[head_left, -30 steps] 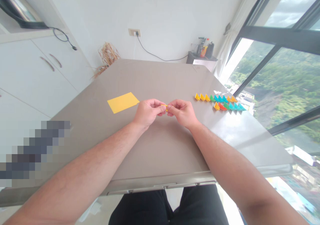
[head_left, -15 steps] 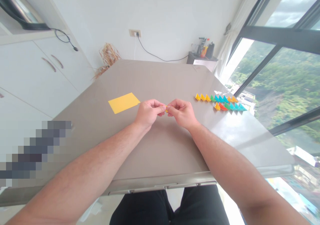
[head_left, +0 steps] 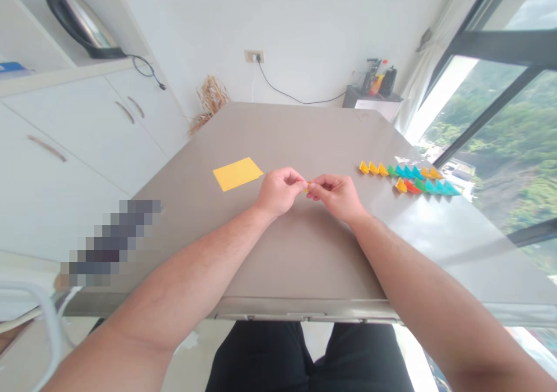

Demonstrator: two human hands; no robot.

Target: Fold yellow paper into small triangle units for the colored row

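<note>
Between my fingertips is a small piece of folded yellow paper (head_left: 308,187), mostly covered by the fingers. My left hand (head_left: 282,191) pinches it from the left. From the other side my right hand (head_left: 337,196) grips it between thumb and forefinger. Both hands are closed and held close together over the middle of the table. A flat yellow sheet of paper (head_left: 237,174) lies just left of my left hand. To the right stand two rows of small folded paper boats (head_left: 401,185) in yellow, green, blue, red and orange.
The grey table (head_left: 278,131) has its front edge close to my lap. A pixelated dark object (head_left: 115,235) lies at its left edge. Beyond the table are a white cabinet with a kettle (head_left: 87,24), dried stalks (head_left: 212,97) and a small stand (head_left: 369,99). Windows line the right side.
The whole view has shifted, so table and hands appear further right. The fingers have moved slightly on the folded yellow paper, and less of it shows now.
</note>
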